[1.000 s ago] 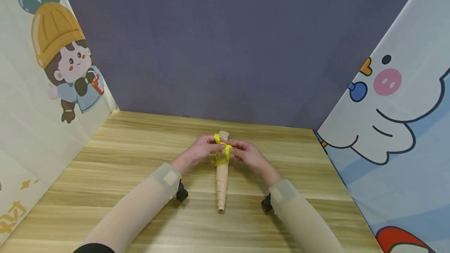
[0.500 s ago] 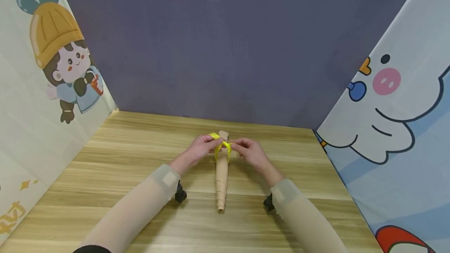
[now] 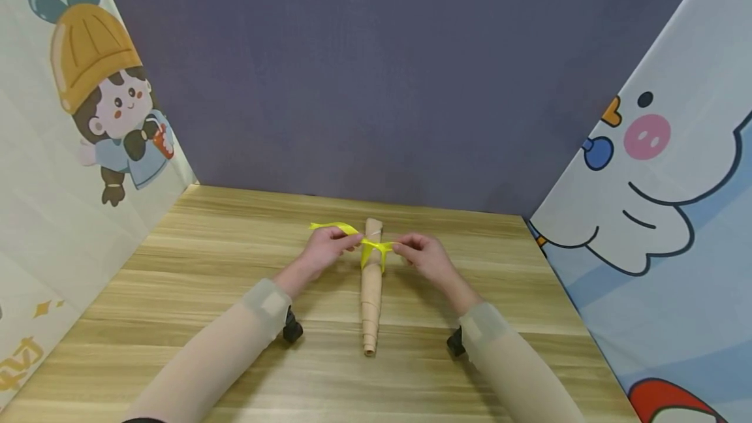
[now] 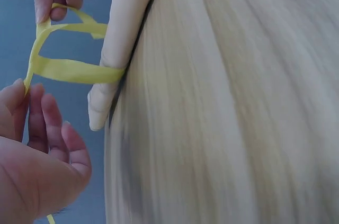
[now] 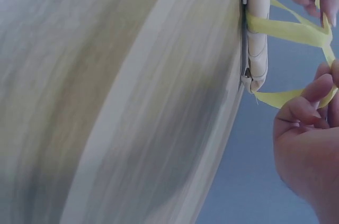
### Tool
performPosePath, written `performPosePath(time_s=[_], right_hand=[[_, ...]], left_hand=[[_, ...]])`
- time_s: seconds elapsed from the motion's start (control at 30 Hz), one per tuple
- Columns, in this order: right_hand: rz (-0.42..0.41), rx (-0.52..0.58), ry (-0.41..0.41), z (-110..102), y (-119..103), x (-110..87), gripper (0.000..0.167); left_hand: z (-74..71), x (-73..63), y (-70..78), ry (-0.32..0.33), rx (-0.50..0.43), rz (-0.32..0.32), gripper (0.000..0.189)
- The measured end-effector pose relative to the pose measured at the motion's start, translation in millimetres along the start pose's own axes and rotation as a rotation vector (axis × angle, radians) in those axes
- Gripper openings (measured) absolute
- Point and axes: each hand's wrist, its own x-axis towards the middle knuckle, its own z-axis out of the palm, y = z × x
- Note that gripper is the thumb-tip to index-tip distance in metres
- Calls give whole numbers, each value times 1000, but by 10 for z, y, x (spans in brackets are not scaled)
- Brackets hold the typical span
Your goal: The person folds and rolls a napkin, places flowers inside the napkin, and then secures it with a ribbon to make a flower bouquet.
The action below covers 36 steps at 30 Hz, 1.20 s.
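Observation:
A beige roll (image 3: 371,299), tapering in steps toward the near end, lies lengthwise on the table. Around its upper part runs a yellow ribbon (image 4: 77,70), crossed above the roll and lifted off it in loops. My left hand (image 3: 325,252) pinches the ribbon between thumb and forefinger just left of the roll; a loose tail trails out beyond that hand. On the other side my right hand (image 3: 427,260) pinches the ribbon close to the crossing. Both wrist views show the roll (image 5: 258,12) with the ribbon standing away from it toward my fingertips.
The wood-grain table (image 3: 264,214) ends at a dark blue-grey panel (image 3: 323,83) at the back. Cartoon-printed panels stand at the left (image 3: 35,149) and right (image 3: 675,181). Small black devices hang below both wrists.
My hands have drawn apart, the left hand leftward and the right slightly rightward. The ribbon between them is stretched flatter, and its tail now extends left past my left hand.

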Motion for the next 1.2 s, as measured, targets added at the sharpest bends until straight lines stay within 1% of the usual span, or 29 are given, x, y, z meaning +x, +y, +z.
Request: performPosePath(time_s=[0.27, 0.37, 0.47, 0.7, 0.83, 0.97, 1.1, 1.2], right_hand=[[-6, -63, -2, -104, 57, -58, 26], [-4, -77, -14, -156, 80, -86, 26], [-3, -88, -26, -204, 107, -103, 28], [45, -139, -35, -303, 214, -126, 25], [43, -167, -55, -350, 267, -128, 24], [32, -169, -71, -376, 289, -144, 25], [30, -175, -75, -388, 300, -154, 26], [44, -169, -71, -399, 318, -151, 26]], left_hand=[[-131, -80, -20, -73, 103, -1, 19], [-178, -112, -35, -88, 126, -8, 18], [-223, -140, -54, -92, 138, -13, 19], [-304, -173, -90, -97, 135, -58, 17], [-334, -177, -112, -96, 150, -55, 18], [-368, -168, -151, -88, 154, -63, 18], [-408, -167, -179, -82, 172, -60, 19], [-428, -165, -193, -76, 186, -64, 17]])
